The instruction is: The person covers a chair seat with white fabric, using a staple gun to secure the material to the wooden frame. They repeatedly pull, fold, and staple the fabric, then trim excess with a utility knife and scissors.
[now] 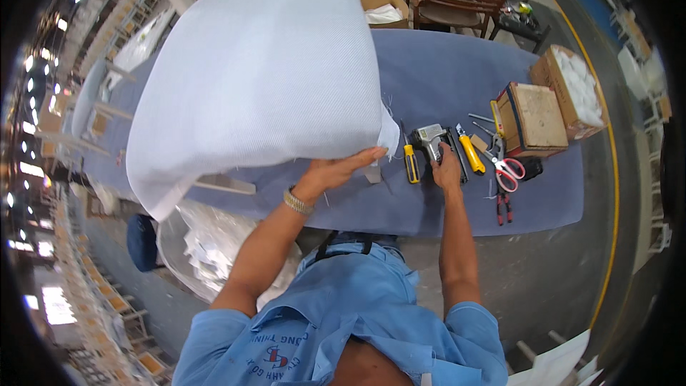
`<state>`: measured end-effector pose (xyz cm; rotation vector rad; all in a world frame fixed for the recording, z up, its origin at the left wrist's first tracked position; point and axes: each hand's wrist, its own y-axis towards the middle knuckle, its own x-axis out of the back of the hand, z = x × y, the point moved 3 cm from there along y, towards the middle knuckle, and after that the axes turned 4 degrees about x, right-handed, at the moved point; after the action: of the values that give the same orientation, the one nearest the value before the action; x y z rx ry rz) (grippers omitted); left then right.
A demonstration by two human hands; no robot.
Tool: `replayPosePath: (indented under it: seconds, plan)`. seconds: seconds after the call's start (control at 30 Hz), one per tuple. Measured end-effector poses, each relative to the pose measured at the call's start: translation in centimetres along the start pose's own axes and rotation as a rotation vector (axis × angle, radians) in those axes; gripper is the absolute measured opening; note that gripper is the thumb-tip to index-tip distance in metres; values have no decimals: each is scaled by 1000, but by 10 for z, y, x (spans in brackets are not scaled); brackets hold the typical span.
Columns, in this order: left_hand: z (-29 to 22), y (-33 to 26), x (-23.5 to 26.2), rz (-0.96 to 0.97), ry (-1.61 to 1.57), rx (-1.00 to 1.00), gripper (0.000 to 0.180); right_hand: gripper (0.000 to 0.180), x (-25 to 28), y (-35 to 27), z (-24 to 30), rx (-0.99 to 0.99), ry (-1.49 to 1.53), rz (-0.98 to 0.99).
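Note:
A large padded chair part (264, 64) covered in white woven fabric stands on the blue-covered table, its near corner toward me. My left hand (336, 174), with a metal watch on the wrist, is at its lower edge, fingertips closed on the frayed fabric corner (388, 134). To the right, my right hand (447, 169) is wrapped round the handle of a grey and black staple gun (430, 134) on the table. A yellow and black screwdriver (411, 164) lies left of the gun, and a yellow utility knife (470, 154) right of it.
Farther right are red-handled scissors (509, 175), pliers (504, 209), a wooden box (532, 118) and a carton of white material (575, 89). The blue tabletop (436, 64) extends beyond my hands. A clear plastic bag (214, 243) is below left. A person sits beyond the table near a brown chair (457, 6).

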<state>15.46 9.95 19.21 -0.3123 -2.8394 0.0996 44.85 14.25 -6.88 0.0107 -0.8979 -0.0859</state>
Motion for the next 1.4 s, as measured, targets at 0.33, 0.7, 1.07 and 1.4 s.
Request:
replayPosePath:
  seconds: [0.33,0.7,1.07,1.4]
  plan:
    - [-6,2,3,-77,-28,-104,57,46,146,-92,94,-156,1058,-109]
    - [4,5,1,-85,6,-226,62,51,158,-161,242,159,990,-30]
    - [15,14,-3,-65,72,-297,37,56,138,-147,263,248,775,-152]
    - [-6,0,1,-67,86,-334,21,53,137,-153,271,231,727,-170]
